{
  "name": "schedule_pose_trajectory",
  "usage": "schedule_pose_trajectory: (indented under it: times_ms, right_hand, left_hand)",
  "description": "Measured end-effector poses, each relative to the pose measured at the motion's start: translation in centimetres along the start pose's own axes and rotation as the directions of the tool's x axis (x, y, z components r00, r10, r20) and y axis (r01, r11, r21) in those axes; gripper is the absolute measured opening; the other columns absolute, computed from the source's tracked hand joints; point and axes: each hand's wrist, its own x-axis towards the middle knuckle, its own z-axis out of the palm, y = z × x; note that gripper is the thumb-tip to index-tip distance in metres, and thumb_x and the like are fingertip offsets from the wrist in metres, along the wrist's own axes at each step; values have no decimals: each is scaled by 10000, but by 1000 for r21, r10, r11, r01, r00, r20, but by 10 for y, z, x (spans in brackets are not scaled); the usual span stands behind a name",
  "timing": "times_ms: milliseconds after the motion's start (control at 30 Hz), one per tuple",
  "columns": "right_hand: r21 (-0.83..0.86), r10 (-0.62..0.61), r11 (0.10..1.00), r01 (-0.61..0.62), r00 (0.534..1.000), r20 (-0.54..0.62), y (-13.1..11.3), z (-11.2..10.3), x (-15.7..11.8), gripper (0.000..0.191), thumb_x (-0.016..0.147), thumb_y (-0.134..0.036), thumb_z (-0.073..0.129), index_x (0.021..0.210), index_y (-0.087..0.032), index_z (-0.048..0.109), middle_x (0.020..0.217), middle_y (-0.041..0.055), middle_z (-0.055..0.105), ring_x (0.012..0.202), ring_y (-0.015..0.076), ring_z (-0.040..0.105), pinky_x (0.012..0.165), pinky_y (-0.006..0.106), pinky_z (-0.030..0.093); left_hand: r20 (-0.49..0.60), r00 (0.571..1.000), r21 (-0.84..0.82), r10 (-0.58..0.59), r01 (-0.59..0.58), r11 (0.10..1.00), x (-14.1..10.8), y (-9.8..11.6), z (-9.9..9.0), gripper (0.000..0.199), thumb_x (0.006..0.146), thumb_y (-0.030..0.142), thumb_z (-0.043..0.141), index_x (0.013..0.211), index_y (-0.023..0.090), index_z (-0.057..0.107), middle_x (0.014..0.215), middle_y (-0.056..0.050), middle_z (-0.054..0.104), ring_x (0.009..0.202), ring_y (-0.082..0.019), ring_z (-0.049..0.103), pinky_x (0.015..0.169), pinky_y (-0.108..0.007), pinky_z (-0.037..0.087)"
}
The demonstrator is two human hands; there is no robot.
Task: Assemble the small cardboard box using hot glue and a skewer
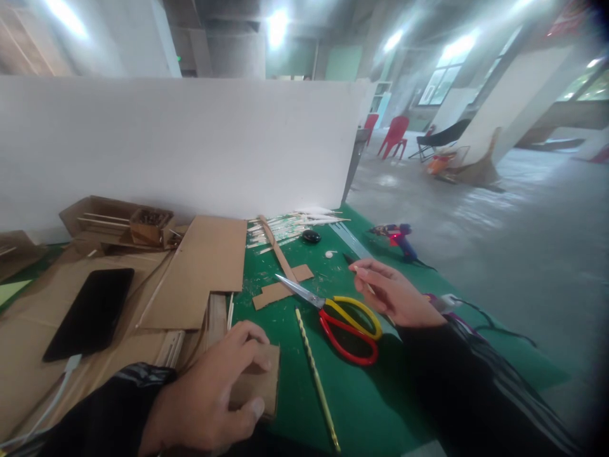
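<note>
My left hand (216, 381) rests on a small cardboard piece (269, 390) near the table's front edge, thumb and fingers spread over it. My right hand (394, 292) is raised over the green mat, its fingers pinched on a thin dark-tipped tool (349, 259), which looks like a pen or knife. Between the hands lie scissors (328, 308) with one red and one yellow handle, blades open a little. A gold twisted stick (314, 371) is nearer the front. Behind the scissors are cardboard strips (280, 292).
Left: a black phone (90, 311) with a white cable, a cardboard sheet (204, 260) and cardboard boxes (114, 219). Back: thin sticks (295, 225), a black round object (311, 236), a white wall panel (181, 146). Right: a glue gun (402, 241) and cables (490, 324).
</note>
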Motion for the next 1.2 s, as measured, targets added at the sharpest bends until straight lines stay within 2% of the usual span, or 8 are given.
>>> schedule_pose_trajectory:
  times_ms: [233, 667, 967, 1200]
  right_hand:
    - [-27, 11, 1000, -11, 1000, -7, 1, -2, 0, 281, 826, -420, 724, 1000, -205, 673, 577, -56, 550, 322, 20, 309, 335, 189, 119]
    - [1, 22, 1000, -22, 1000, -12, -3, 1, -3, 200, 853, -391, 692, 932, -210, 660, 556, -61, 498, 333, 25, 260, 356, 217, 101]
    - [-13, 29, 999, -30, 999, -18, -4, 2, -3, 198, 854, -388, 695, 943, -214, 664, 564, -57, 508, 340, 23, 269, 356, 208, 117]
    - [-12, 13, 1000, -13, 1000, -6, 0, -2, -1, 230, 839, -408, 707, 950, -212, 654, 556, -72, 502, 325, 17, 271, 339, 190, 126]
  left_hand:
    - [3, 1000, 10, -14, 14, 1000, 0, 0, 1, 407, 733, 115, 593, 1092, 240, 447, 1262, -75, 446, 1140, -264, 502, 999, -402, 441]
    - [9, 1000, 6, -15, 15, 1000, 1, -1, 2, 447, 719, 85, 582, 1106, 251, 432, 1254, -65, 433, 1133, -254, 494, 994, -397, 433]
    - [17, 1000, 25, -2, 2, 1000, 3, 3, 0, 452, 744, 112, 586, 1156, 249, 461, 1230, -68, 470, 1125, -259, 510, 1004, -396, 452]
    - [37, 999, -3, 2, -1, 1000, 2, 0, 1, 462, 742, 120, 596, 1162, 248, 449, 1241, -65, 433, 1133, -257, 489, 1007, -406, 436]
